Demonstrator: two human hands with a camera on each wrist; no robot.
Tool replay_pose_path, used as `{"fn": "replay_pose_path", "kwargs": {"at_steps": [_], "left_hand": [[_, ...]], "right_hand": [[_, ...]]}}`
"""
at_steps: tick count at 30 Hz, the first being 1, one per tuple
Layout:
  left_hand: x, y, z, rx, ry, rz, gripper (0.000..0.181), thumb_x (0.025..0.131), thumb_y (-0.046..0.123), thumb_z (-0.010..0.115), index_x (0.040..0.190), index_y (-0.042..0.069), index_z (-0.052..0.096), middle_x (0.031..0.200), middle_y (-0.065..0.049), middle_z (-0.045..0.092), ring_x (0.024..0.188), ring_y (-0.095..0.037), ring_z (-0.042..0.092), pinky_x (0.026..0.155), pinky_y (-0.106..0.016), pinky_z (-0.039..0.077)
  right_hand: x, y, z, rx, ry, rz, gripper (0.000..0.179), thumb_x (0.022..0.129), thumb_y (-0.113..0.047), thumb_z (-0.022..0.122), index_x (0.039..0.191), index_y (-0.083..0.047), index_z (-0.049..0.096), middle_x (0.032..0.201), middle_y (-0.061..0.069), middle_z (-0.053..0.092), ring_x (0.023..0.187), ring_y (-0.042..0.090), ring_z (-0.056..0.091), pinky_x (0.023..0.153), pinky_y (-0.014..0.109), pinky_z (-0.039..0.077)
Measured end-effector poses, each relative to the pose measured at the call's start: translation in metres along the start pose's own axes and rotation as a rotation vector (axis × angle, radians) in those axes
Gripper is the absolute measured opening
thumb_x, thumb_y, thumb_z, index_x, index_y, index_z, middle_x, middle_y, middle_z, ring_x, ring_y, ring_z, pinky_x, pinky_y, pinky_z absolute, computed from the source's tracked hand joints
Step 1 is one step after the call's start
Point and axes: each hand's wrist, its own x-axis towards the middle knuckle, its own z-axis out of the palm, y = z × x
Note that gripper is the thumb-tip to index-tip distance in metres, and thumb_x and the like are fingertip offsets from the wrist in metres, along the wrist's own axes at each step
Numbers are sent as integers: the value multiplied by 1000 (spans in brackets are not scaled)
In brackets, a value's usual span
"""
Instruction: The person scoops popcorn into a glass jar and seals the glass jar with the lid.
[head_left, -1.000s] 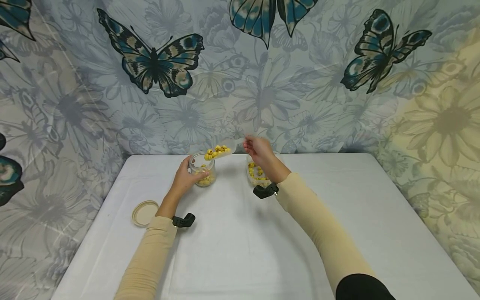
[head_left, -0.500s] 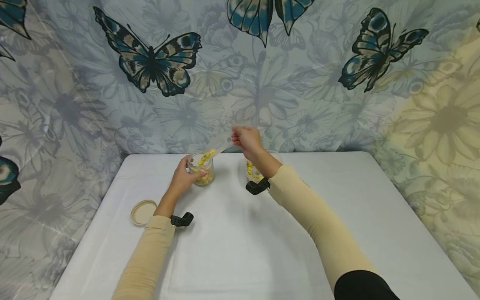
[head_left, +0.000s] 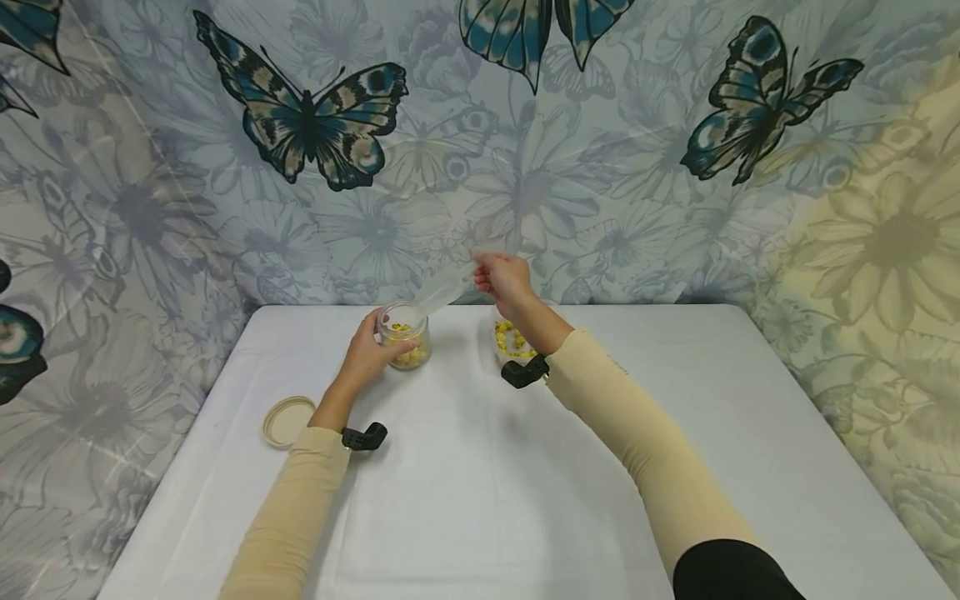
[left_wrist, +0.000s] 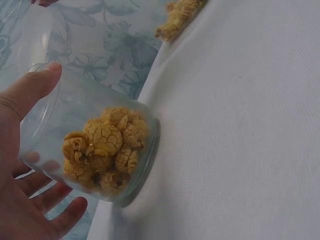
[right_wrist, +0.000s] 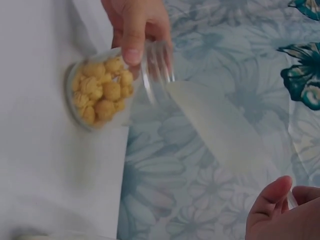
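A glass jar stands on the white table, partly filled with yellow popcorn. My left hand grips the jar round its side, with the thumb near the rim. My right hand pinches the handle of a translucent plastic scoop. The scoop tilts down to the left, its tip right at the jar's mouth, and no popcorn shows on it. Close below the right forearm sits a clear container with more popcorn, partly hidden by the wrist.
A round beige-rimmed lid lies on the table left of the jar, beside the left forearm. Behind the table's far edge hangs a butterfly-patterned backdrop.
The scoop, loaded with popcorn a second ago, has tipped over the jar and its popcorn has slid in. The right hand rose and moved left, then slightly back right. The left hand keeps its hold.
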Motion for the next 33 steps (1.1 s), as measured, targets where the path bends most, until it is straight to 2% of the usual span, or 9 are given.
{"fn": "replay_pose_path", "kwargs": {"at_steps": [7,16,24,31,33], "left_hand": [[2,0,-5,4,-8,-15,98,79,45,78,153,11,24,150,-15,38,141,-35,35,115,-54,31],[5,3,-9,11,-24,-5,98,80,44,78,153,9,24,150,-16,38,141,-35,34,116,-55,29],[5,6,-9,33,-37,-35,97,79,42,79,152,6,25,150,-18,37,139,-37,35,114,-56,31],[5,6,-8,40,-55,-46,99,79,40,78,153,5,22,150,-19,36,141,-38,33,115,-56,29],[6,7,-8,36,-57,-52,100,79,40,79,153,5,22,150,-19,36,141,-37,33,116,-56,29]], "right_hand": [[2,-3,-1,14,5,18,39,98,-16,58,129,9,55,67,1,56,55,8,50,49,16,44],[3,-6,0,15,-15,16,41,99,-15,57,131,10,54,69,0,56,56,8,51,50,15,45],[1,-3,-1,36,-20,28,40,98,-17,58,129,8,55,71,2,56,57,9,51,51,15,45],[1,-1,-5,54,-17,23,24,98,-16,59,112,3,60,70,2,57,57,9,52,50,15,46],[2,0,-6,64,-25,11,29,98,-15,59,116,7,59,68,1,57,56,8,52,50,15,46]]}}
